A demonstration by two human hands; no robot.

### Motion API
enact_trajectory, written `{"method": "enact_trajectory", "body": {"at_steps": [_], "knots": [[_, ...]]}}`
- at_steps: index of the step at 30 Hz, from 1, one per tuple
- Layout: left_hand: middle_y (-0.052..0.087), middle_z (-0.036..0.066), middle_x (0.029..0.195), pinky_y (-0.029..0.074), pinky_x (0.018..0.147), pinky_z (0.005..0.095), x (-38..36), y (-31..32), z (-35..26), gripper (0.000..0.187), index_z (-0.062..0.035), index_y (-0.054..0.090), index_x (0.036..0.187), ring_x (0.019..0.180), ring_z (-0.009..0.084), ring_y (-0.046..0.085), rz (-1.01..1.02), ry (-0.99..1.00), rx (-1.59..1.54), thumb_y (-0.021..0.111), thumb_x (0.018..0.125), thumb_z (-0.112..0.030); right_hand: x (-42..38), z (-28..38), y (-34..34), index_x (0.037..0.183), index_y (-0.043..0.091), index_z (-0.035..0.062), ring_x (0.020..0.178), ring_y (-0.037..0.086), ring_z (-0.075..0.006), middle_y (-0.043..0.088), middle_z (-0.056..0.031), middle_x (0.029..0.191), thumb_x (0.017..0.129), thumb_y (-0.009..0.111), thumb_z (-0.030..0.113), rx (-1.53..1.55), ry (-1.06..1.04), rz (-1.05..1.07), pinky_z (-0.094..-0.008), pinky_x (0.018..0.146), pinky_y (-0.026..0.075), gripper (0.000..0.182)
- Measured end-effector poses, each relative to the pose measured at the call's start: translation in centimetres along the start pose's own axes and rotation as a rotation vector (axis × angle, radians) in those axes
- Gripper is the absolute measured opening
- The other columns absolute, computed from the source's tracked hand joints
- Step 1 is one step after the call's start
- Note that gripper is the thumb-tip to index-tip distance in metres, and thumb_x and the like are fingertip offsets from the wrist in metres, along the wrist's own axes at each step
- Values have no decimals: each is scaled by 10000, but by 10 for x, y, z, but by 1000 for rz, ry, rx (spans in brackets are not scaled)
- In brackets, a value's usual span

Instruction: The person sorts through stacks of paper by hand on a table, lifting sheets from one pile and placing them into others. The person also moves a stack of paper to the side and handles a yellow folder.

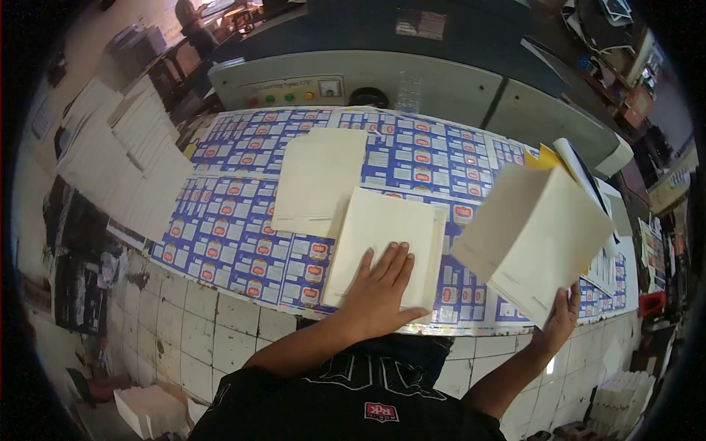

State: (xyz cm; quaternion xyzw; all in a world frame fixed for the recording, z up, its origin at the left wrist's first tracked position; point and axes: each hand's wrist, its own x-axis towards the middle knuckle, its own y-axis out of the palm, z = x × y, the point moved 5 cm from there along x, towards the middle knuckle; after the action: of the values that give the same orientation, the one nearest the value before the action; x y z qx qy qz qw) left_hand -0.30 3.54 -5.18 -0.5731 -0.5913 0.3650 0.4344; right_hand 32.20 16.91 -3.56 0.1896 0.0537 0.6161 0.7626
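Observation:
My left hand lies flat, fingers spread, on a stack of cream paper sheets in front of me. At the right, my right hand grips the lower corner of a folded cream sheet. That sheet is lifted and tilted, with a crease down its middle and faint print near its lower edges. Left of the stack and slightly farther away rests another cream pile, its near corner meeting the stack.
Blue printed sheets cover the table. A machine panel with buttons and a clear plastic bottle stand behind it. White papers are piled at the left. Yellow paper shows behind the folded sheet.

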Motion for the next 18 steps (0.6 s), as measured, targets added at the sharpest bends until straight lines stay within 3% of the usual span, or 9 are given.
{"method": "enact_trajectory", "body": {"at_steps": [8,9,10,11,13,14,16,17,18], "knots": [[248,217,1554,98,1179,520,0,10,7,658,28,301,1468,1462,338,200,-2,-15,40,355,1019,-450,-10,4,-4,1324,475,-49,1052,609,-201,618,-159,1192,920,571,24,-49,56,33,-339,934,490,422],[224,225,1561,92,1180,514,0,3,11,672,37,277,1475,1467,346,178,-20,-66,-183,338,1022,-456,-16,-2,2,1324,474,-53,1047,607,-196,615,-155,1199,920,571,22,-117,113,-12,-333,933,486,422],[199,232,1568,85,1181,509,0,-7,16,687,46,254,1482,1472,354,156,-37,-111,-402,321,1026,-463,-26,-5,26,1319,485,-46,1031,602,-183,617,-140,1183,917,565,16,-72,123,97,-321,921,480,415],[199,232,1568,85,1181,509,-2,-21,18,687,46,254,1482,1472,354,156,-39,-111,-398,321,1026,-463,-33,-13,44,1316,493,-35,1034,598,-180,614,-137,1184,912,563,13,-107,178,160,-317,914,480,412],[198,237,1567,85,1179,500,-17,-65,23,638,31,218,1500,1479,375,102,-335,74,-594,301,1038,-402,-52,-30,82,1312,504,-17,1035,596,-174,618,-132,1166,905,563,8,-121,269,318,-307,898,480,412],[169,250,1572,67,1181,476,-19,-59,45,645,23,148,1517,1476,403,78,-391,142,-653,295,1043,-390,-63,-39,104,1311,507,-9,1033,597,-172,626,-129,1148,902,564,6,-97,301,417,-300,890,480,413],[170,241,1577,42,1182,460,-24,-36,94,603,14,252,1497,1482,395,35,-342,-257,-509,289,1047,-385,-82,-61,137,1309,505,-11,1005,608,-158,645,-118,1114,907,542,-9,-71,424,527,-277,862,484,404],[170,241,1577,42,1182,460,-27,-35,100,603,14,252,1497,1482,395,35,-352,-263,-505,289,1047,-385,-94,-64,154,1316,494,-22,1021,610,-154,639,-121,1147,902,536,-20,-89,476,595,-268,869,484,416],[252,234,1544,118,1169,442,-30,-31,111,549,16,336,1457,1460,373,142,-290,-406,-542,330,1047,-348,-105,-68,169,1322,483,-32,1037,611,-151,632,-125,1179,897,530,-32,-103,527,660,-258,876,484,428]]}}
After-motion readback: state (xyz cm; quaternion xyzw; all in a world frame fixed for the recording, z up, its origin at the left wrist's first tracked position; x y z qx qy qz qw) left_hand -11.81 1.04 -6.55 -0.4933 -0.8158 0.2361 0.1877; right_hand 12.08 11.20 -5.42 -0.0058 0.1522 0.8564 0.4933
